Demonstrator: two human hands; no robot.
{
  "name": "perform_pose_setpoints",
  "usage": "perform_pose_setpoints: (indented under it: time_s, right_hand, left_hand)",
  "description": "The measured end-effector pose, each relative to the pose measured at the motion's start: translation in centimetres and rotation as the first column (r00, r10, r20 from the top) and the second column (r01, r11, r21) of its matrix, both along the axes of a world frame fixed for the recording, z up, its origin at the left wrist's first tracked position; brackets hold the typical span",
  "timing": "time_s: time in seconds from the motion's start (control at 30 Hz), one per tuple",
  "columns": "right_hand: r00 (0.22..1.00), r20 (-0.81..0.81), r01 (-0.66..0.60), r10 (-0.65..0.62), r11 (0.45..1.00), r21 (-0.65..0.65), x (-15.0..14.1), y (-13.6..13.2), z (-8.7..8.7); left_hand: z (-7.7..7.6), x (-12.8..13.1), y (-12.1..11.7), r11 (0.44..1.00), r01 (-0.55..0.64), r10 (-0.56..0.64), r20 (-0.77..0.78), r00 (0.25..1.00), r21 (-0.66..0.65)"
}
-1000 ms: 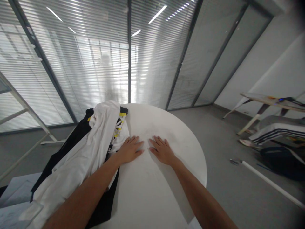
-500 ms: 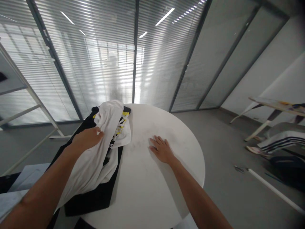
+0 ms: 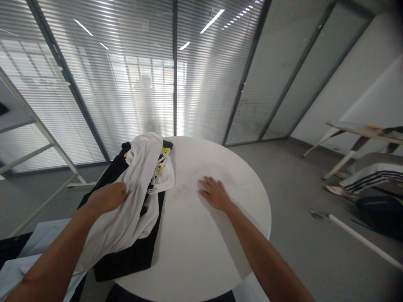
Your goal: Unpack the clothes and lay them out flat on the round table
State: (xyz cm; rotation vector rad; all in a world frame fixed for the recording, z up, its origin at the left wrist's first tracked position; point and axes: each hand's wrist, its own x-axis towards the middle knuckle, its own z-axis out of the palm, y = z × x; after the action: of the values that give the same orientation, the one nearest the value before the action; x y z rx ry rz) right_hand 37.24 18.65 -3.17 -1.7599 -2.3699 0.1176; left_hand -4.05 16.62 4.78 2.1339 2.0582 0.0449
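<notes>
A pile of clothes lies on the left part of a round white table. On top is a crumpled white garment, over a white piece with yellow and black print and a black garment. My left hand rests on the white garment with its fingers curled into the cloth. My right hand lies flat on the bare tabletop, fingers spread, holding nothing.
Glass walls with blinds stand behind the table. A white metal frame is at the left. On the floor at the right lie a white rod, a dark bag and striped clothing near a low table.
My left hand left the tabletop beside the right hand, went onto the white garment and then slid down and left along it. My right hand stayed flat in place.
</notes>
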Motion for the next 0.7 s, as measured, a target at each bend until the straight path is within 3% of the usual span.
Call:
perform_pose_setpoints:
  time_s: [0.1, 0.2, 0.33, 0.5, 0.6, 0.7]
  right_hand:
    - [1.0, -0.006, -0.001, 0.001, 1.0, -0.011, 0.0, 0.0, 0.0]
    - [1.0, -0.016, -0.002, 0.001, 1.0, -0.023, 0.1, 0.1, 0.0]
    - [0.999, -0.045, -0.017, 0.016, 1.0, -0.026, 0.2, 0.2, -0.2]
    - [0.993, -0.117, -0.033, 0.031, 0.999, -0.014, 0.5, 0.3, -0.2]
    - [0.978, -0.203, -0.043, 0.048, 0.999, 0.031, 0.7, 0.2, 0.1]
    - [0.94, -0.334, -0.043, 0.073, 0.994, 0.096, 0.7, 0.2, 0.6]
  left_hand:
    - [1.1, 3.0, -1.4, 0.998, 0.011, -0.017, 0.094, 0.995, 0.059]
    - [2.1, 5.8, -2.4, 0.98, 0.056, -0.109, 0.28, 0.954, 0.193]
    - [3.2, 8.9, -2.8, 0.938, 0.069, -0.248, 0.522, 0.816, 0.338]
    - [4.2, 13.1, -1.8, 0.927, 0.007, -0.277, 0.672, 0.687, 0.375]
    - [4.1, 16.2, -0.7, 0.916, 0.05, -0.31, 0.624, 0.717, 0.398]
    - [3.3, 19.4, 0.5, 0.897, 0.094, -0.306, 0.455, 0.836, 0.432]
